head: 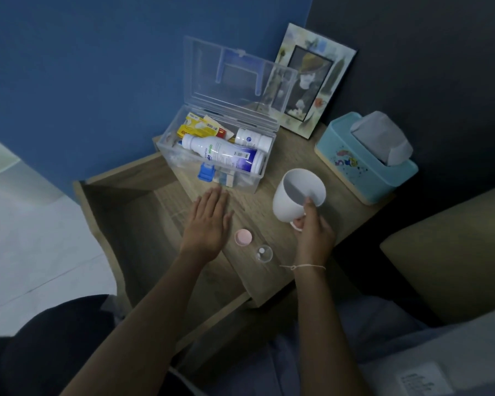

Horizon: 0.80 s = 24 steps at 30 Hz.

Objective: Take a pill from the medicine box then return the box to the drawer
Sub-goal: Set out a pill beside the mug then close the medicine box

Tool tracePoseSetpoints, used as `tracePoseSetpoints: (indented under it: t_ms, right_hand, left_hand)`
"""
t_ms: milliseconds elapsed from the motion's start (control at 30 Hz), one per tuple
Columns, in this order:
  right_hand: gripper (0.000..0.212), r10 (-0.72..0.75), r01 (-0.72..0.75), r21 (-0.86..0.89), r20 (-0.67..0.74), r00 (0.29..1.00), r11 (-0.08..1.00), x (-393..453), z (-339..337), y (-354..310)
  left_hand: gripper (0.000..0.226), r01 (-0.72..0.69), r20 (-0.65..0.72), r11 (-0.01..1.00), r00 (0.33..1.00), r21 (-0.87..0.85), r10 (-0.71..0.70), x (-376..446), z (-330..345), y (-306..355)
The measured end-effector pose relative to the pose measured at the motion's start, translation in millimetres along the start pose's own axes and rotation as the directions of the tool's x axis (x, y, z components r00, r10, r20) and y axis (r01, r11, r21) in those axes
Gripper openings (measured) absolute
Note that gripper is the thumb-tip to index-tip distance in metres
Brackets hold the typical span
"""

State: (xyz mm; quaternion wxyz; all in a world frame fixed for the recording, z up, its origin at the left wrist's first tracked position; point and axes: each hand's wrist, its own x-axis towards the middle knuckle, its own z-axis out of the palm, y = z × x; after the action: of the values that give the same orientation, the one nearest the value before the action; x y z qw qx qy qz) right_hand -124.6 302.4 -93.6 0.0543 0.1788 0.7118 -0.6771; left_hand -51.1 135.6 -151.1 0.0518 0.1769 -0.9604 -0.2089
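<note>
The clear plastic medicine box [169,144] stands on the wooden nightstand [292,155] with its lid raised; white bottles and packets lie inside. My left hand [209,221] rests flat with fingers spread, just in front of the box. A white mug [297,195] is tilted in my right hand [312,232], which grips its handle. Between my hands sit a pink cap [243,237] and a small clear pill container [264,253] with white pills in it. The drawer [120,207] below is pulled out to the left.
A picture frame [315,81] leans at the back of the nightstand. A blue tissue box [363,158] stands at the right. A blue wall lies behind, a beige cushion [455,252] to the right, and white floor to the left.
</note>
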Motion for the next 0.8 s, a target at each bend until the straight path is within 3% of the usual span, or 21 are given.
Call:
tracePoseSetpoints:
  t_ms: [300,633,800]
  right_hand:
    - [0.02,-0.029,0.035,-0.08,0.078,0.996,0.996,-20.4,-9.0,20.3]
    - [0.041,-0.036,0.046,-0.122,0.085,0.996,0.991,-30.6,-13.8,28.5]
    - [0.035,-0.013,0.02,-0.101,0.074,0.997,0.995,-34.1,-14.0,25.1]
  left_hand:
    - [0.052,-0.009,-0.006,1.0,1.0,-0.006,0.009,0.5,3.1,-1.9]
    - [0.053,-0.024,0.018,1.0,1.0,-0.003,0.024,0.9,2.4,-2.5]
    - [0.054,-0.021,0.073,1.0,0.997,-0.02,0.022,1.8,-2.0,-3.4]
